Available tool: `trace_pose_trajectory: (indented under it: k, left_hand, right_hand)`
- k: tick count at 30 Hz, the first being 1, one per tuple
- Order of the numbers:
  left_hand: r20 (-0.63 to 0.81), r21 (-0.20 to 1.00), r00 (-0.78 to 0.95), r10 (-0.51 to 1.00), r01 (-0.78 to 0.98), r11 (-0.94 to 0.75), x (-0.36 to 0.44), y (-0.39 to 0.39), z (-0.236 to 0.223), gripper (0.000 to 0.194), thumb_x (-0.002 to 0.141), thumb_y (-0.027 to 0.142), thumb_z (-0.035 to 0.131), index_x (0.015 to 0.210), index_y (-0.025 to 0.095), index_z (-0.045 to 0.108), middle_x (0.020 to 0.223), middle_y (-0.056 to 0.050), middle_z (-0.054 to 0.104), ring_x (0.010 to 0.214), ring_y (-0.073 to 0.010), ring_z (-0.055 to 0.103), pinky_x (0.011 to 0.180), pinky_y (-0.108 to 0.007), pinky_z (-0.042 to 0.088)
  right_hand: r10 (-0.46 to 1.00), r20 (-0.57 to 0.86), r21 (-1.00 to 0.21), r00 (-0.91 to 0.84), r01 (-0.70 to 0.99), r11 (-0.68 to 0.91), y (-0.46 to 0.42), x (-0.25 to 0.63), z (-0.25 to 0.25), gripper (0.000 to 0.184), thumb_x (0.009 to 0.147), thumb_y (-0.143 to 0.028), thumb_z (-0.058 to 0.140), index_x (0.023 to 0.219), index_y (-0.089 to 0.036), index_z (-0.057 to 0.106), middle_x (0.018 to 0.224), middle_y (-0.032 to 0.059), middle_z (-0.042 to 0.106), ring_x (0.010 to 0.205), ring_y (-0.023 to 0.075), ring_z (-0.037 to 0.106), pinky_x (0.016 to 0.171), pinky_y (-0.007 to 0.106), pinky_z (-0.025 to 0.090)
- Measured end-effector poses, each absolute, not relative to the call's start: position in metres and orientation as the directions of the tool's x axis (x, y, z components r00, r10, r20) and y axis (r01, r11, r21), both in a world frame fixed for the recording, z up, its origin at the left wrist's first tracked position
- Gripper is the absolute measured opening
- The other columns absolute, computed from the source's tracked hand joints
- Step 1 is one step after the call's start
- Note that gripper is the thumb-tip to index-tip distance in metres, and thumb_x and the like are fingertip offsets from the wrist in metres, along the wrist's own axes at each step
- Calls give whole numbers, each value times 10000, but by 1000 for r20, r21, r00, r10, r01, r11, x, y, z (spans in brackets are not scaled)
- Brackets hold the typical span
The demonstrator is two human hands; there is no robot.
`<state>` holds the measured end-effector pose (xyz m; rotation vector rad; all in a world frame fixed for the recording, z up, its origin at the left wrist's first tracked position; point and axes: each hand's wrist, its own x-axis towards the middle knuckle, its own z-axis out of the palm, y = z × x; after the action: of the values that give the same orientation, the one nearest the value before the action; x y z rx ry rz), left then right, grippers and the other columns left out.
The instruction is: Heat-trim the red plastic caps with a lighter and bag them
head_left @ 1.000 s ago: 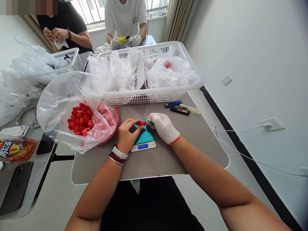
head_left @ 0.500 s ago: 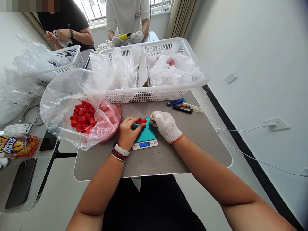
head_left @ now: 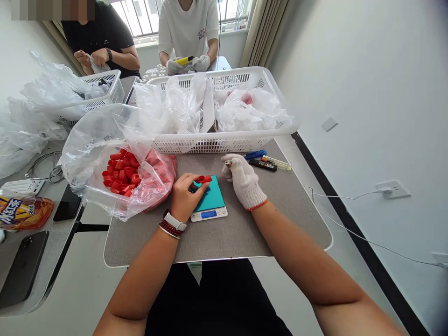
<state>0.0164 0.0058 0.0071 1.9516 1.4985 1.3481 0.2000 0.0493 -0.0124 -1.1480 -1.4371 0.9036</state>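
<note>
Worktop first: what sits on it?

A grey-topped worktop carries a white plastic basket along its far edge, with clear plastic bags in both compartments. Just beside the basket, at the left, an open clear bag holds a heap of red plastic caps.

And nearer the person?

A small digital scale with a teal pad lies between the two hands. Far right on the worktop, three lighters lie together.

What are the hands doing?

The bare left hand is over the pad, its fingers curled and pinching a red plastic cap just above the pad's corner. The right hand, in a white knit glove, is raised beside the pad, its fingers pressed together on a small metal piece, too small to name exactly.
</note>
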Motion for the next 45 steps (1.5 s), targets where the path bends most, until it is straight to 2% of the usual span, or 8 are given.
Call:
trace_pose_trajectory:
  k: [4, 13, 20, 24, 28, 33, 40, 45]
  left_hand:
    - [468, 729, -1, 884, 566, -385, 17, 5, 8, 125, 813, 254, 762, 889, 171, 705, 832, -10, 664, 663, -112, 566, 662, -251, 491]
    - [471, 726, -4, 882, 570, -385, 17, 6, 8, 128, 819, 257, 756, 885, 163, 698, 823, -7, 653, 640, -103, 550, 644, -246, 482]
    - [471, 721, 10, 882, 572, -392, 18, 4, 10, 125, 824, 262, 751, 889, 169, 699, 830, -12, 667, 657, -108, 572, 656, -255, 503]
    - [497, 722, 94, 862, 506, -472, 18, 3, 13, 134, 834, 269, 742, 928, 180, 704, 919, -36, 684, 757, -125, 635, 685, -262, 548]
    - [557, 671, 245, 794, 430, -604, 20, 1, 13, 167, 843, 299, 737, 983, 209, 714, 1122, -77, 657, 1010, -189, 665, 890, -370, 582]
    - [573, 638, 328, 751, 396, -660, 25, 1, 9, 176, 831, 307, 750, 972, 207, 719, 1337, -127, 556, 1199, -259, 601, 926, -418, 574]
    - [577, 638, 354, 736, 367, -677, 28, 0, 11, 149, 873, 263, 701, 999, 188, 673, 1186, -111, 621, 1144, -224, 625, 997, -402, 538]
    - [505, 690, 413, 758, 334, -642, 29, -2, 15, 134, 917, 290, 638, 1003, 186, 630, 1293, -135, 584, 1234, -238, 582, 1046, -424, 498]
  right_hand:
    - [974, 226, -954, -7, 201, 222, 50, 201, -11, 456, 943, -598, 470, 1203, -253, 614, 1042, 49, 690, 889, 167, 657, 696, 261, 536]
    - [998, -47, -997, 40, -66, -44, 60, 207, -12, 796, 865, -826, 230, 1067, -211, 693, 797, 36, 671, 584, 111, 581, 479, 199, 460]
    - [996, -92, -975, -8, -204, -91, 64, 207, -18, 821, 810, -875, 288, 1005, -197, 708, 846, 67, 720, 699, 153, 672, 535, 223, 498]
    - [994, -86, -967, -60, -236, -98, 61, 202, -19, 833, 790, -889, 309, 1019, -193, 706, 846, 71, 724, 712, 167, 680, 574, 251, 525]
    - [989, -54, -963, -140, -253, -88, 52, 191, -14, 789, 806, -864, 352, 1014, -195, 715, 848, 64, 732, 718, 170, 680, 656, 290, 560]
    - [981, -27, -956, -191, -281, -81, 39, 177, -4, 703, 728, -855, 520, 989, -232, 714, 1051, 51, 731, 976, 219, 688, 918, 375, 565]
    - [970, 71, -978, -232, -208, 22, 33, 180, -2, 733, 781, -842, 467, 1062, -208, 705, 1167, 76, 693, 1151, 249, 633, 1086, 419, 480]
    - [968, 109, -986, -226, -148, 77, 31, 180, 2, 673, 848, -786, 435, 1115, -226, 696, 1192, 72, 687, 1146, 243, 640, 1065, 413, 494]
